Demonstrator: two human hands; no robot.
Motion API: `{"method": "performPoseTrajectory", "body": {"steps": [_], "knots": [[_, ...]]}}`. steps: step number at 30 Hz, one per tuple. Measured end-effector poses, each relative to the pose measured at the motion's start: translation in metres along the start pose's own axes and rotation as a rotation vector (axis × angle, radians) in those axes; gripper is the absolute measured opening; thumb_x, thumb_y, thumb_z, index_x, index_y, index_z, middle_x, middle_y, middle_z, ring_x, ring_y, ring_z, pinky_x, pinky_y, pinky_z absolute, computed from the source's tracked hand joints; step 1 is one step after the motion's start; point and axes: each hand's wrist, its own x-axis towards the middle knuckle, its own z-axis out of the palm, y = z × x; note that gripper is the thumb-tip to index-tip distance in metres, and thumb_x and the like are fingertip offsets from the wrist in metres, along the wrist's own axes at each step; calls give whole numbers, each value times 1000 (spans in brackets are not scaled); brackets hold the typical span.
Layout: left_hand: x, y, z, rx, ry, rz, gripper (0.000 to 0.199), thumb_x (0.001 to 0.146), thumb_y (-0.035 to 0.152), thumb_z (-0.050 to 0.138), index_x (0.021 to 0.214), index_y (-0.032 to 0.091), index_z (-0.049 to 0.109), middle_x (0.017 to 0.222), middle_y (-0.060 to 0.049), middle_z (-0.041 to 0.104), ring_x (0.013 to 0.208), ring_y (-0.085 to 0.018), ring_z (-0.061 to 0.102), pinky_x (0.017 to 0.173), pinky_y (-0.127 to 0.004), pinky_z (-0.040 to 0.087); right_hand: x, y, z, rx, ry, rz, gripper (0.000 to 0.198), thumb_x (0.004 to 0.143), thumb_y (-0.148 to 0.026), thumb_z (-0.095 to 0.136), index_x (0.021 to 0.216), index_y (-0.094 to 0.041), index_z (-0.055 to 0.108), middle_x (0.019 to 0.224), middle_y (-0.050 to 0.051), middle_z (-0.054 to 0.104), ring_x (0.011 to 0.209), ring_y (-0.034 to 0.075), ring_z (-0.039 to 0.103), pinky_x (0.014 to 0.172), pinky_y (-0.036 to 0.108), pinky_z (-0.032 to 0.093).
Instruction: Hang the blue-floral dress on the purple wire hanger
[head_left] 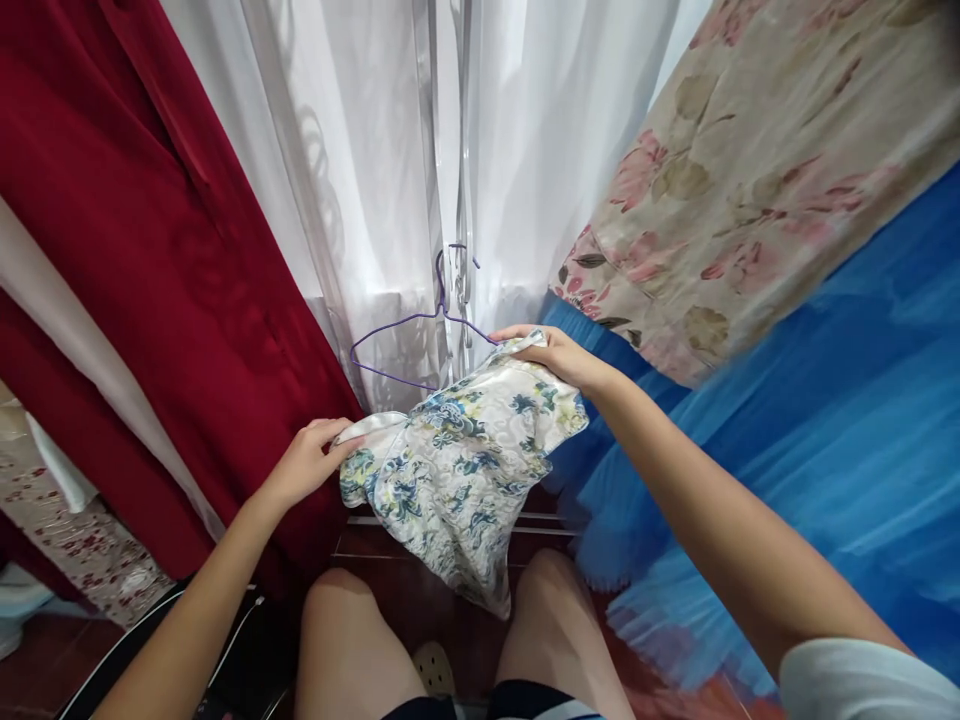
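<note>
A white blouse (465, 470) with a blue, green and yellow floral print hangs between my two hands, its lower end tapering down between my knees. My left hand (315, 455) pinches its left shoulder edge, where a pale band shows. On the other side, my right hand (551, 355) grips the opposite shoulder, thumb on top and fingers behind. A purple wire hanger (394, 325) stands just beyond the blouse. Its right arm runs to the fingers of my right hand and the cloth there; whether those fingers also grip the wire is hidden. The hanger's left arm is bare.
White curtain-like cloth (367, 150) hangs ahead. Long red cloth (150, 220) hangs at left, and floral fabric (750, 190) above blue tulle (787, 430) at right. Below are a reddish tiled floor (397, 580), a clog (433, 668) and a black bag-like item (247, 660).
</note>
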Motion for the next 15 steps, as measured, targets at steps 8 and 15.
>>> {"method": "performPoseTrajectory", "body": {"steps": [8,15], "knots": [[91,-51,-54,270,136,30,24,89,35,51,94,18,68,94,-5,70,86,-21,60,81,-27,40,-5,-16,7,-2,-26,54,28,68,-16,74,96,-18,75,79,2,74,63,14,65,53,22,48],[154,16,-42,-338,216,-89,36,79,33,62,112,19,56,95,-4,67,83,-18,61,72,-26,45,-8,-10,-6,133,12,126,19,70,-20,75,88,-17,74,77,5,76,79,24,72,70,32,57]]}}
